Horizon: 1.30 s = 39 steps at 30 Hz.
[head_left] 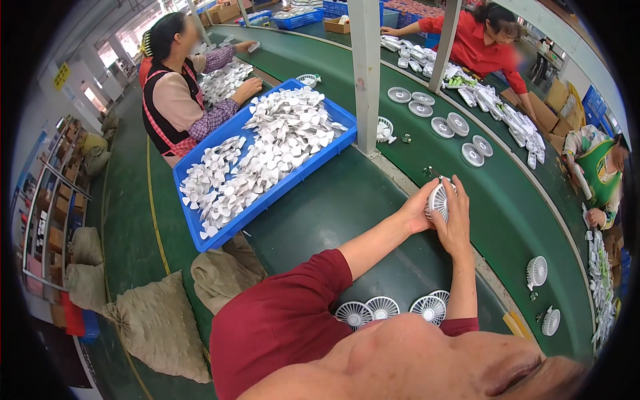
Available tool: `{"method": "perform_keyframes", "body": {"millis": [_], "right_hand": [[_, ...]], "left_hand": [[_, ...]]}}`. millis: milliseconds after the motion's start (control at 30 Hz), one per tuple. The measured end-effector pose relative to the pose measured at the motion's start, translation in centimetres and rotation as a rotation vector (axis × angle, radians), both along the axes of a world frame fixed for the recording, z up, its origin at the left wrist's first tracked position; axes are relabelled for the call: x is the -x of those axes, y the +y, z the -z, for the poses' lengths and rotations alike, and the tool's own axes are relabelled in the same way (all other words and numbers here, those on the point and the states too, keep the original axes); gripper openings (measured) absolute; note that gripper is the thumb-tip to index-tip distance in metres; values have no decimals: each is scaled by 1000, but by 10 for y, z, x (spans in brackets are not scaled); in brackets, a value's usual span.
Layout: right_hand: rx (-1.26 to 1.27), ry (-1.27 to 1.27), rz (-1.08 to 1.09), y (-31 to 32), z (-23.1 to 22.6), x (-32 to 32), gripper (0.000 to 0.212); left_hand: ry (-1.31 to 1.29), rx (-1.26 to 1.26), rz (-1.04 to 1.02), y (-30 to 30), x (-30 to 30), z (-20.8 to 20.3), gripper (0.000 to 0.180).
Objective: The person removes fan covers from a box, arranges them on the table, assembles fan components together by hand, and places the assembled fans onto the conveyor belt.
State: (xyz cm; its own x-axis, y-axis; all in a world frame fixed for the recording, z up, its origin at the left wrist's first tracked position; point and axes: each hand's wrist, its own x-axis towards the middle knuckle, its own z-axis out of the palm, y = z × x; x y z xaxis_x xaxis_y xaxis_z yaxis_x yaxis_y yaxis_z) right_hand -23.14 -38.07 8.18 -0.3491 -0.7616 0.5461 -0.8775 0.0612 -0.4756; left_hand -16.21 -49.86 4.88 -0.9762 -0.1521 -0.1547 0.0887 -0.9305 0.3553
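Observation:
Between both palms I hold a round white fan housing (437,202) with slotted, cage-like sides, above the edge of the green work table. My left hand (417,208) wraps its left side. My right hand (456,215) closes over it from the right, fingers bent across the top. A small dark motor (430,172) with wires shows just beyond my fingertips; whether it is joined to the housing I cannot tell. Close to my body, several round white fan grilles (383,307) lie flat on the table, partly hidden by my arm.
A blue tray (280,195) heaped with white fan blades (280,133) stands at left. Beyond a metal post (367,73), the green conveyor belt (493,200) carries grilles (421,109) and fan housings (537,272). Co-workers sit along the line. Sacks (157,327) lie on the floor.

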Motion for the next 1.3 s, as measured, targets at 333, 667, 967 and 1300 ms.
{"method": "perform_keyframes", "body": {"millis": [333, 667, 967, 1300], "right_hand": [[300, -858, -187, -7, 33, -3, 67], [268, -1001, -144, -14, 28, 5, 49], [-375, 2, 1032, 91, 20, 123, 66], [-95, 123, 528, -20, 62, 189, 65]], "left_hand": [[12, 1391, -1058, 51, 0, -8, 30], [50, 1441, -927, 26, 12, 16, 39], [-47, 1921, -853, -38, 29, 20, 48], [-682, 2450, -177, -203, 84, 22, 33]]}}
